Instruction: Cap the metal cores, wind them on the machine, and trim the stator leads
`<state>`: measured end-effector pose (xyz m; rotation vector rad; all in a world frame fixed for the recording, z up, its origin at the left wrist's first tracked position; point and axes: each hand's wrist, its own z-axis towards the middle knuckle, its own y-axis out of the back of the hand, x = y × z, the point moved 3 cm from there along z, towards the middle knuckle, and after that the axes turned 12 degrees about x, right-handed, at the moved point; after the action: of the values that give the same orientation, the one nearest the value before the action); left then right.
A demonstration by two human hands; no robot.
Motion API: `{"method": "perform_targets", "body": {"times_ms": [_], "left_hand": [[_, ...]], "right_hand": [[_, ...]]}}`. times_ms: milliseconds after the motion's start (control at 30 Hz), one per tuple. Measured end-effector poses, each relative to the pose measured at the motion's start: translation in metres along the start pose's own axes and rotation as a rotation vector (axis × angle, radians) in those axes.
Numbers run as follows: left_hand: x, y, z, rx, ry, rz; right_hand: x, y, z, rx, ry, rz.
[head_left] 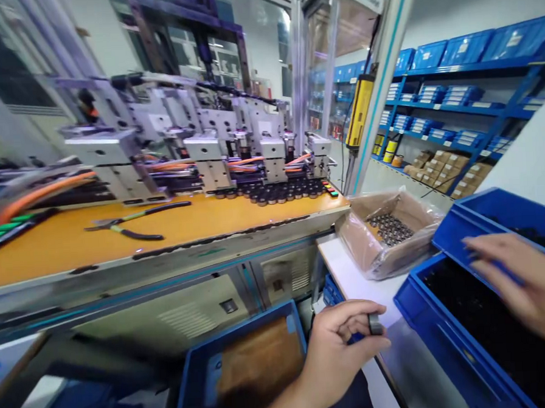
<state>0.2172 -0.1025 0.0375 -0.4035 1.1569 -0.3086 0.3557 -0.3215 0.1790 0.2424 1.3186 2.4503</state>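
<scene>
While the left hand [337,347] pinches a ring [375,324], the right hand [527,279] hovers above bins [443,330]. It looks loosely spread — though blurred

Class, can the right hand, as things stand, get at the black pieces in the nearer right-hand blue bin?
Probably yes: the right hand is above the open nearer bin, and nothing is seen covering the black pieces.

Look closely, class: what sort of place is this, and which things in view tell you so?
Probably a factory assembly workshop: a metal machine stands along an orange worktop, blue boxes line the shelving, and the left hand holds a small round part.
</scene>
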Motion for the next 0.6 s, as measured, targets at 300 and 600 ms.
{"method": "perform_targets", "body": {"times_ms": [300, 600], "left_hand": [[0.023, -0.027, 0.007, 0.209, 0.122, -0.34], [0.016, -0.027, -0.005, -0.054, 0.113, 0.078]], "right_hand": [[0.089, -0.059, -0.017, 0.032, 0.273, 0.764], [0.079, -0.065, -0.025, -0.032, 0.283, 0.589]]}}
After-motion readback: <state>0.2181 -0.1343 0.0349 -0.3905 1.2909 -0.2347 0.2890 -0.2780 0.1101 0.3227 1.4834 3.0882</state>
